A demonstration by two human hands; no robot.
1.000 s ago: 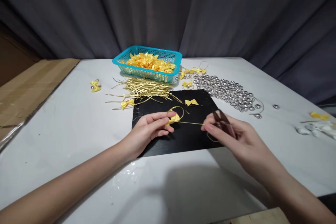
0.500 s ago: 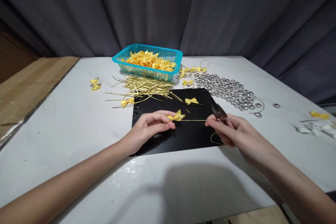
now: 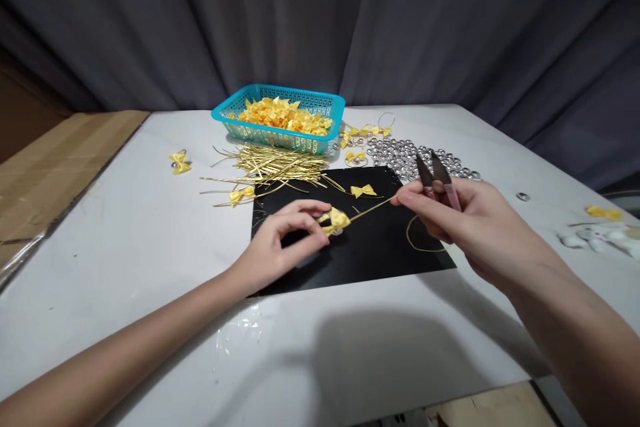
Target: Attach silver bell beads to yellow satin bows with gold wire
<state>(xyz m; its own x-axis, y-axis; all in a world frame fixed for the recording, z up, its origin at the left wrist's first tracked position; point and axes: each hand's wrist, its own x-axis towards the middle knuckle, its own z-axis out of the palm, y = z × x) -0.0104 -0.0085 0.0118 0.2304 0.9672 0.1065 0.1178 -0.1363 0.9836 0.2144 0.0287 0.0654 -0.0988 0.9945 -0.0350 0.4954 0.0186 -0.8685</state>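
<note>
Pinching a yellow bow [image 3: 335, 219] in left hand [image 3: 280, 240] fingers; right hand [image 3: 465, 217] pinching gold wire [image 3: 371, 209], gripping snips [image 3: 434, 173], over black mat [image 3: 350, 260].

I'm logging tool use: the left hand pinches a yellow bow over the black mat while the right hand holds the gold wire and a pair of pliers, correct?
Not pliers: the head view shows the right hand holding small snips along with the gold wire. The left hand pinches the yellow bow over the black mat.
</note>
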